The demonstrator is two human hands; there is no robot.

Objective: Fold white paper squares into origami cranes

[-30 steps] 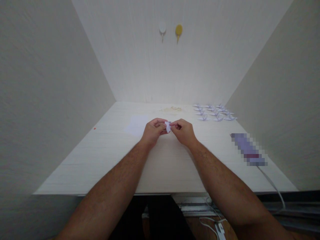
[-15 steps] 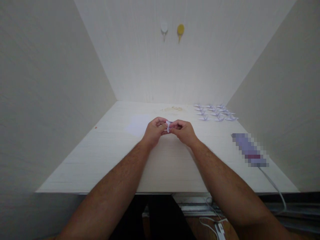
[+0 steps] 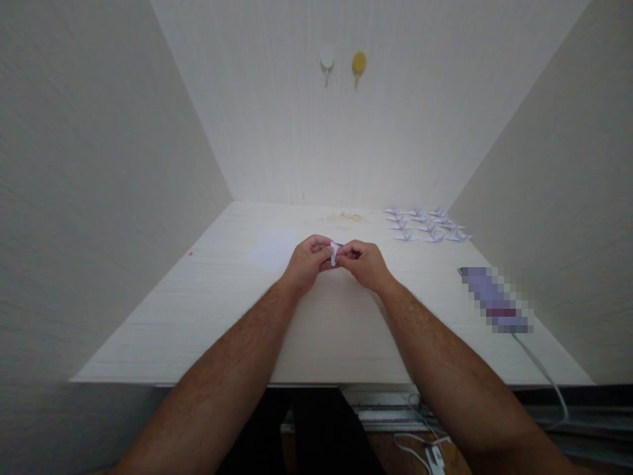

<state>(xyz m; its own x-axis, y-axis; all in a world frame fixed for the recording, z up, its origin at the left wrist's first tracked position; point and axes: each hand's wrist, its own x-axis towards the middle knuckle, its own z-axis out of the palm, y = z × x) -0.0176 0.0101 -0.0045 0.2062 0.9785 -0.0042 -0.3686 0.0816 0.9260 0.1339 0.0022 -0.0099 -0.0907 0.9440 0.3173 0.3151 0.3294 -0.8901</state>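
Note:
A small folded piece of white paper [image 3: 333, 254] is pinched between my two hands, just above the middle of the table. My left hand [image 3: 309, 262] grips its left side, thumb in front and fingers curled behind. On the other side my right hand [image 3: 363, 262] has thumb and forefinger closed on the paper. The fingers cover most of the folds. Just left of my left hand, pale sheets of paper [image 3: 270, 249] lie flat. Folded paper cranes [image 3: 429, 227] stand in rows at the back right of the table.
The white table [image 3: 198, 330] has walls on its left, back and right. A blurred-out flat device [image 3: 494, 300] with a cable [image 3: 544, 376] lies near the right edge. A white hook [image 3: 326, 59] and a yellow hook [image 3: 359, 64] hang on the back wall. A power strip [image 3: 435, 456] is below.
The view has shifted slightly, so everything sits a little lower. Both hands keep hold of the folded paper, which has turned slightly between the fingers.

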